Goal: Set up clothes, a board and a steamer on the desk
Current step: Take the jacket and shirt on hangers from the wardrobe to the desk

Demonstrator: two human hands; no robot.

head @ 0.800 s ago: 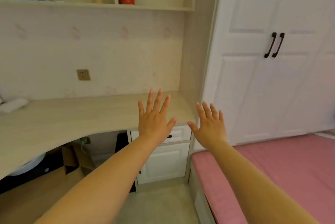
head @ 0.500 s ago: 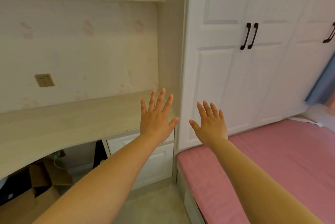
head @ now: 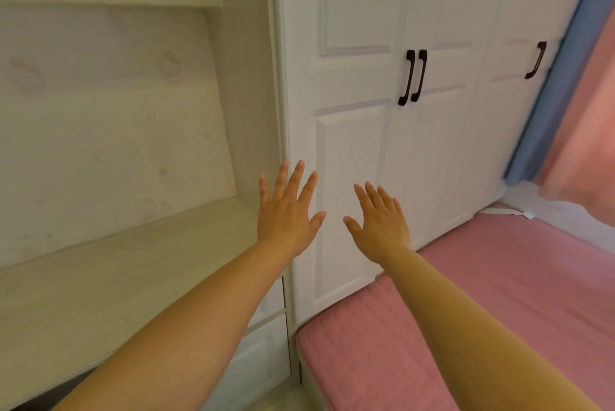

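Head view. Left hand (head: 288, 214) raised, palm forward, fingers spread wide, holding nothing. Right hand (head: 379, 224) beside it, apart, likewise flat and spread, empty. Both held out in air before the white panelled wardrobe doors (head: 366, 131) with black curved handles (head: 412, 77). Pale wood-grain desk top (head: 109, 274) lies lower left, beneath the left forearm, bare where visible. Pink quilted mattress (head: 499, 304) lower right, under the right forearm. Clothes, board, steamer: none in frame, location cannot be told
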